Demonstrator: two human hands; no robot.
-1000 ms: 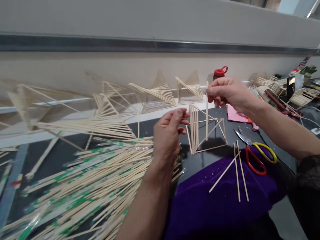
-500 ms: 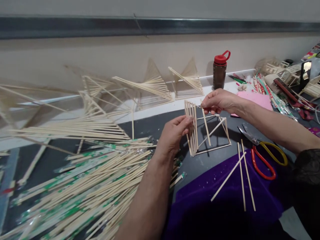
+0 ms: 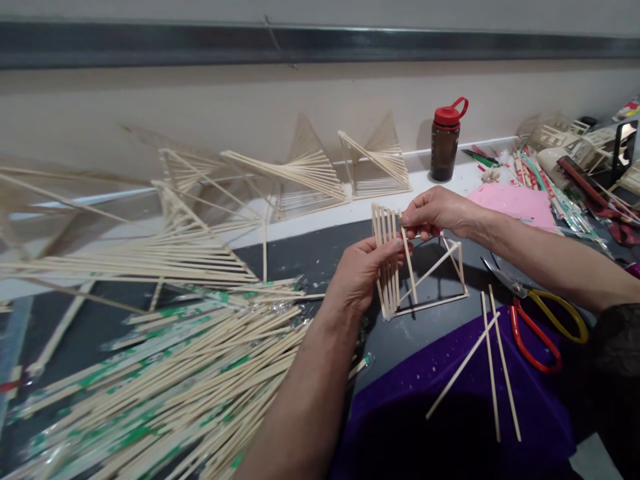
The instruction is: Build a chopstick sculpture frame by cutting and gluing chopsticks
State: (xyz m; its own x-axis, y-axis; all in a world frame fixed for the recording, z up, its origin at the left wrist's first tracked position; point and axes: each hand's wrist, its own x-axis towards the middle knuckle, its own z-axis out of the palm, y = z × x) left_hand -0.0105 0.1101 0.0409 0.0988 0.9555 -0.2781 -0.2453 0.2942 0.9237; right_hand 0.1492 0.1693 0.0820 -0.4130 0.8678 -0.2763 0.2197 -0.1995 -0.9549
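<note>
A small frame of thin wooden sticks (image 3: 434, 305) stands over the dark tabletop, with a row of near-parallel sticks along its left side. My left hand (image 3: 367, 267) is closed on that row, thumb in front. At the top of the frame, my right hand (image 3: 427, 215) pinches the upper end of a single stick (image 3: 411, 273). This stick slants down just right of the row; its lower end is near the frame's bottom bar, and whether they touch I cannot tell.
Wrapped chopsticks (image 3: 185, 373) spread at the left, stick structures (image 3: 310, 175) behind. Scissors (image 3: 537, 327) and loose sticks (image 3: 493, 373) lie at the right by purple cloth (image 3: 400, 413). A red-lidded bottle (image 3: 444, 150) stands near the wall beside pink material (image 3: 515, 202).
The single stick has come closer to the row of sticks. My left thumb has reached further right, toward that stick, and my hands are nearer each other. The view has shifted slightly.
</note>
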